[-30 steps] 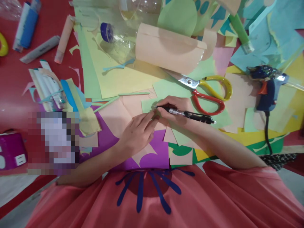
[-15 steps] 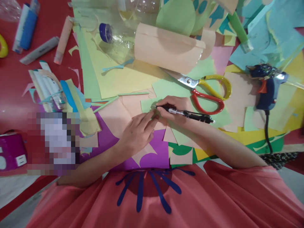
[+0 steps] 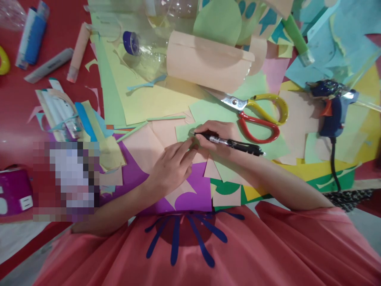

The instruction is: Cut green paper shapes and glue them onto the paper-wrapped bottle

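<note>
My right hand (image 3: 216, 133) is closed around a black pen (image 3: 235, 146), its tip pointing left at a small piece of light green paper (image 3: 183, 132). Beside it, my left hand (image 3: 171, 167) lies flat with fingers stretched out, the fingertips resting on the green paper near the pen tip. Beneath the left hand are peach paper (image 3: 139, 147) and a purple sheet (image 3: 201, 190). Scissors (image 3: 253, 113) with one yellow and one red handle lie just beyond my right hand. What the pen has marked is too small to make out.
A clear bottle (image 3: 151, 53) wrapped in peach paper lies at the back. To the right rests a blue glue gun (image 3: 335, 113) with its cord running forward. Several markers (image 3: 49, 65) and a banded marker bundle (image 3: 61, 111) are on the left, paper scraps all around.
Both hands and the pen hold nearly the same place. The view has shifted very slightly, so the objects at the back appear a little to the left.
</note>
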